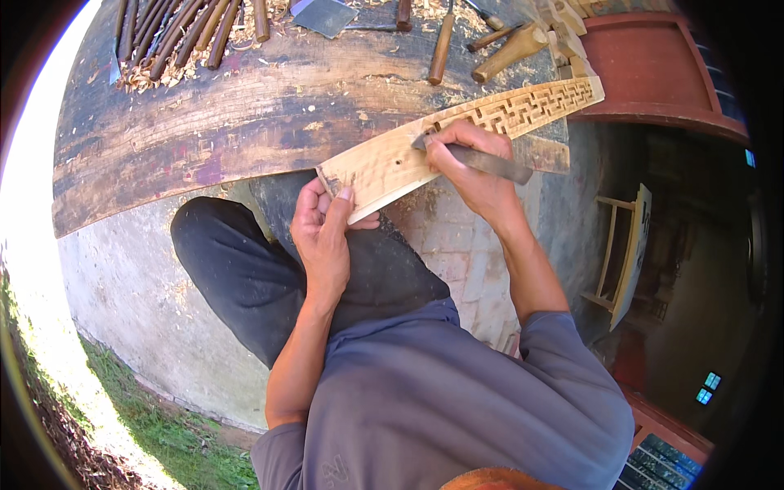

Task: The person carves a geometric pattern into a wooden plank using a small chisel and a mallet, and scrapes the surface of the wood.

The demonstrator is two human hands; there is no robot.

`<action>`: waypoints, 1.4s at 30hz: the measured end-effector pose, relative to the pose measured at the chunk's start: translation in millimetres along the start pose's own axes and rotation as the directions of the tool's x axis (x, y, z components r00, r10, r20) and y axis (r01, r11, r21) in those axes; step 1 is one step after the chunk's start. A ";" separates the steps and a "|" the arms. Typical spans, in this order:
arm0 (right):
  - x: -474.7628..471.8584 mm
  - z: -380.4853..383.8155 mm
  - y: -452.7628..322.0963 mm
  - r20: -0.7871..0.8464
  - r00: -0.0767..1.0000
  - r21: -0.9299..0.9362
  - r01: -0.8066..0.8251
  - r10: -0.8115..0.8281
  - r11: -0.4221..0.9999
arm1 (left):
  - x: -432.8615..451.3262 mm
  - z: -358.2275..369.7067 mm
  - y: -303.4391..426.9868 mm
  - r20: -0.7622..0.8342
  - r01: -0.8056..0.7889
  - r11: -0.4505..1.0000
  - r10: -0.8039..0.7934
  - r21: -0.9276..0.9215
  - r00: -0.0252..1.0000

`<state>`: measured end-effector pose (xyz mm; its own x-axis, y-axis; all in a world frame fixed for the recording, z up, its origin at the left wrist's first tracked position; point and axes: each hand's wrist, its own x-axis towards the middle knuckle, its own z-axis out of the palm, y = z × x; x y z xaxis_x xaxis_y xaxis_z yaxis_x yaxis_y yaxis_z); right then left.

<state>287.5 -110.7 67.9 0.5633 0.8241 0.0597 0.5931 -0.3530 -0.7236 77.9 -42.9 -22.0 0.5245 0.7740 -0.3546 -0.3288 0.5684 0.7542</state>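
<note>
A long wooden board (380,164) lies slantwise across the bench's near edge, its lower left end jutting past it. Geometric fretwork is carved in its upper right part; the left part is plain but for a small hole. My left hand (326,222) grips the jutting end, thumb on top and fingers underneath. In my right hand (468,156) is a flat, dark metal blade tool (490,164), held like a pen. Its pointed end is at the board's face, close to where the carving starts; whether it touches the wood is hard to tell.
Many wooden-handled carving tools (184,30) lie among shavings at the bench's far left. A wooden mallet (511,52), a wooden-handled chisel (442,49) and a grey flat plate (324,17) lie along the far side. Cut wooden blocks (566,43) are piled at the right. The workbench (245,116) ends above my knees.
</note>
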 end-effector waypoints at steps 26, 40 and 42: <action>5.1 1.7 -3.3 -0.117 0.993 0.027 0.019 -0.015 0.999 | 2.3 1.3 1.1 -0.002 -0.011 1.000 0.011 -0.009 1.000; -13.9 -15.7 -30.6 0.268 0.950 0.344 -0.251 0.162 0.905 | 2.4 0.1 0.1 0.016 -0.008 1.000 0.009 -0.012 1.000; -10.3 -8.0 -36.7 0.316 0.936 0.249 -0.238 0.153 0.939 | 2.1 0.4 1.2 0.025 -0.003 1.000 0.004 -0.019 1.000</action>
<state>264.5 -109.8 99.4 0.4365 0.8575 -0.2724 0.2797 -0.4170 -0.8648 78.9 -40.7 -21.6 0.5429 0.7688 -0.3380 -0.3452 0.5712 0.7447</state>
